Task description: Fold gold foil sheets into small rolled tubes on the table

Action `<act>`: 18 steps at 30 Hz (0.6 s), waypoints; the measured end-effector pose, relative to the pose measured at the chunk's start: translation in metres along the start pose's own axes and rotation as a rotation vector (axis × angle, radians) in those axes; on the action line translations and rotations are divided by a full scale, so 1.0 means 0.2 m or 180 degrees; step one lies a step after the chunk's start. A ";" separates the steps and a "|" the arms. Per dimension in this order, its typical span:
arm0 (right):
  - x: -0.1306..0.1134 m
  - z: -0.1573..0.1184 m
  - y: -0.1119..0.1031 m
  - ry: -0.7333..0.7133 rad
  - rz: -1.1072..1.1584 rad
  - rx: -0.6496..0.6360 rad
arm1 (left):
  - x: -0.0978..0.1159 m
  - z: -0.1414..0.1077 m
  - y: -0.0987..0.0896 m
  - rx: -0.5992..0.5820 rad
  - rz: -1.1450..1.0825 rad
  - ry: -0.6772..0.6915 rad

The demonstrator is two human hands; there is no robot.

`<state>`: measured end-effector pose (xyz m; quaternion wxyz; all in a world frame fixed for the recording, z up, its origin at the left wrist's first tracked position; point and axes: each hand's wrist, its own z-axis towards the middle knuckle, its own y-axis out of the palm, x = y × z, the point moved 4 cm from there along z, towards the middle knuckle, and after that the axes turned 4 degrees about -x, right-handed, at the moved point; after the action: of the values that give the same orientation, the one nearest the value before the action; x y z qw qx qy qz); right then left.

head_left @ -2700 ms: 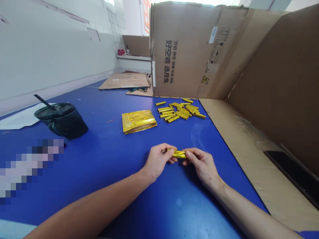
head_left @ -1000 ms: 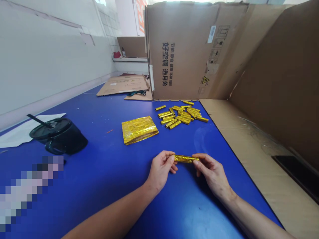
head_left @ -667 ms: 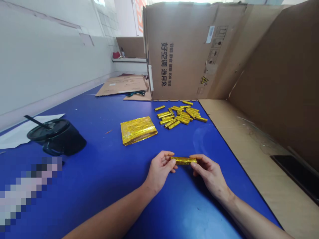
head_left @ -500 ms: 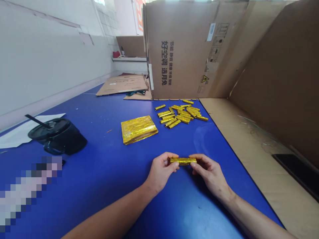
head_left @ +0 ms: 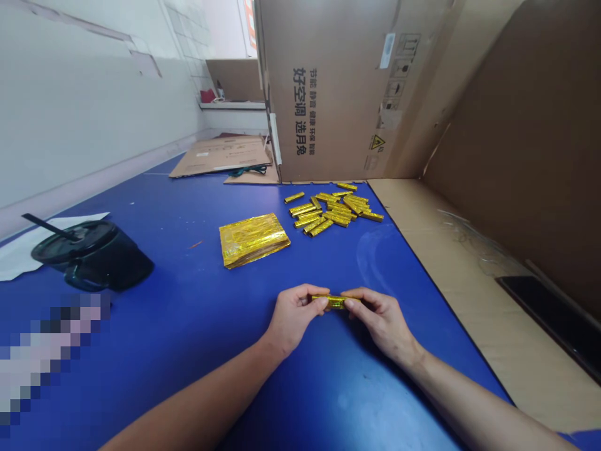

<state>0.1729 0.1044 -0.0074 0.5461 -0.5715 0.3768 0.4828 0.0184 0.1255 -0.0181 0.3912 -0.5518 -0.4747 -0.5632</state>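
Between my two hands is a small gold foil roll (head_left: 336, 302), lying crosswise just over the blue table. My left hand (head_left: 295, 314) pinches its left end with thumb and fingers. At the other end, my right hand (head_left: 379, 318) grips it the same way, and the fingertips cover part of the foil. Beyond my hands lies a flat stack of gold foil sheets (head_left: 255, 239). Further back and to the right is a loose pile of several similar gold rolls (head_left: 339, 210).
A dark lidded mug (head_left: 110, 254) with a stick in it stands at left, by a white paper (head_left: 19, 254). A large cardboard box (head_left: 347, 94) rises behind the rolls. Flat cardboard (head_left: 220, 155) lies at the back left, and a black flat object (head_left: 554, 319) at right.
My hands have come slightly closer together on the roll, covering more of its ends. The whole view has shifted a little, so everything sits further left.
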 end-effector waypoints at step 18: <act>0.00 0.00 0.01 0.0100 0.0149 0.0000 | -0.01 -0.01 -0.02 0.0119 -0.0273 -0.0063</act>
<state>0.1705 0.1044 -0.0078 0.5287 -0.5701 0.3986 0.4864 0.0136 0.1253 -0.0201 0.3723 -0.5291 -0.5122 -0.5649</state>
